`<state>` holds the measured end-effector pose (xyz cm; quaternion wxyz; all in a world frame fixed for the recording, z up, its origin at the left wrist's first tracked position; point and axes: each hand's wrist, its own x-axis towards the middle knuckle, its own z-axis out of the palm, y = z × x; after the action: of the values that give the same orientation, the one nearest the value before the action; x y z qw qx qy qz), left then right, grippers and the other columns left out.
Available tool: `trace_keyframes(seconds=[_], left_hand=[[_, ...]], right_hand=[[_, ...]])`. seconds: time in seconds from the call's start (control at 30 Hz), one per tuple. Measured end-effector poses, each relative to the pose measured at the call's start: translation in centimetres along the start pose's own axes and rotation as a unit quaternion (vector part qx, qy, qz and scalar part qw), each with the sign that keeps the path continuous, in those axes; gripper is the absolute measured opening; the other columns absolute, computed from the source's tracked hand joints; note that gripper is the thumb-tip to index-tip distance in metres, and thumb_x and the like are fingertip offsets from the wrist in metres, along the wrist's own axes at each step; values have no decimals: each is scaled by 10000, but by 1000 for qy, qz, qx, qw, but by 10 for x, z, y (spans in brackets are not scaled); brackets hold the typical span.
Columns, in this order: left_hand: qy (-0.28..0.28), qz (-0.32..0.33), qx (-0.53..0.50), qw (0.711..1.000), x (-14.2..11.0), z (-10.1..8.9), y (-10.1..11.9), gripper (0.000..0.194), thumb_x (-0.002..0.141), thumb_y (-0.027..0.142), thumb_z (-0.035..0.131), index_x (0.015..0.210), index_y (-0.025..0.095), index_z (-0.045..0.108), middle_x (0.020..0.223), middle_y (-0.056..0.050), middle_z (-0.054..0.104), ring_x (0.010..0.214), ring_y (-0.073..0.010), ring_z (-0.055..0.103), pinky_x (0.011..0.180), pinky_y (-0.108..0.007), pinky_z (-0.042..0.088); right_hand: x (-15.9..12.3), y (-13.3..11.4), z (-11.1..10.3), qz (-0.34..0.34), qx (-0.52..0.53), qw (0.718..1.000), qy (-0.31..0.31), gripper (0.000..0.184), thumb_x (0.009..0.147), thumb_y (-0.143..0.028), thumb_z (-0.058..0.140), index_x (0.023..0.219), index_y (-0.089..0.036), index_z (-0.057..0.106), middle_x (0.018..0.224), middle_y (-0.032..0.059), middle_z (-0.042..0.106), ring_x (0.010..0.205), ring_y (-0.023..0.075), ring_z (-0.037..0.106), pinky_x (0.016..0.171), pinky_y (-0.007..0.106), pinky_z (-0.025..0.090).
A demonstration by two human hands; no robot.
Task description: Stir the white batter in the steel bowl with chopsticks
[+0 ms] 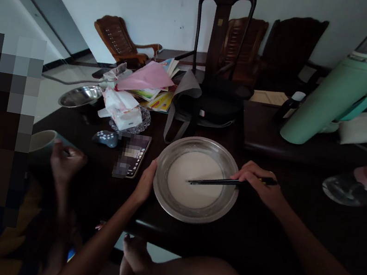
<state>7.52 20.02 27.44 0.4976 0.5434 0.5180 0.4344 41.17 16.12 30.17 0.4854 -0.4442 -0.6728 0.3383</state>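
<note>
A round metal bowl (160,189) rests on the dark table in front of me, holding a pale, milky liquid or thin batter (196,165). My left hand (145,183) grips the bowl's left rim, its fingers partly hidden behind the side. Over the right rim, my right hand (259,183) is closed around a pair of black chopsticks (213,181). Their tips dip into the pale mixture near the bowl's middle, with a little of it clinging to them.
Left of the bowl lie a phone (136,155) and a game controller (105,138). Another person's hand (66,160) holds a mug (42,142). Behind are a tissue pack (122,111), a black bag (210,102) and a second metal bowl (81,96). A green thermos (341,98) stands right.
</note>
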Motion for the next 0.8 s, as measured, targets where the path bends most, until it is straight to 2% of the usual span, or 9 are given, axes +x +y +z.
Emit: trace_keyframes(seconds=[0.1,0.2,0.33,0.5,0.67,0.8], left_hand=[[3,4,4,1000,-1,0,1,669,898,652,359,1305,176,592,1383,-66,587,1337,-254,462,1157,-381,274],[0,12,-1,1000,-1,0,1,658,896,649,370,1287,176,609,1364,-68,603,1332,-257,467,1152,-382,283],[1,6,-5,1000,-1,1,2,664,897,652,363,1297,177,599,1359,-67,607,1326,-257,473,1148,-385,289],[4,4,6,1000,-1,1,3,675,891,660,370,1293,171,602,1357,-71,607,1313,-264,486,1156,-398,278],[-6,5,-12,1000,0,-1,-4,655,904,644,364,1320,187,583,1377,-63,593,1339,-253,461,1158,-388,277],[-1,-6,-15,1000,0,-1,-4,676,889,663,372,1296,174,602,1349,-69,615,1323,-261,481,1148,-390,296]], right_hand=[[0,-1,0,8,-16,1000,25,234,918,-349,566,746,-256,695,833,26,740,818,213,650,773,369,494],[0,-1,-1,23,8,998,52,316,942,-350,521,679,-243,660,773,24,714,747,200,638,736,361,491],[0,-3,0,7,-3,1000,-4,259,922,-354,555,726,-252,692,832,33,739,806,216,634,764,376,494],[0,-3,-1,8,-8,1000,27,271,929,-349,545,715,-258,683,805,22,733,778,206,632,751,365,488],[0,0,-1,-10,-21,1000,-13,217,912,-349,572,761,-266,704,857,31,751,835,226,636,780,393,495],[0,3,-3,5,-3,999,45,287,930,-371,541,712,-258,688,800,31,728,777,217,639,751,383,497]])
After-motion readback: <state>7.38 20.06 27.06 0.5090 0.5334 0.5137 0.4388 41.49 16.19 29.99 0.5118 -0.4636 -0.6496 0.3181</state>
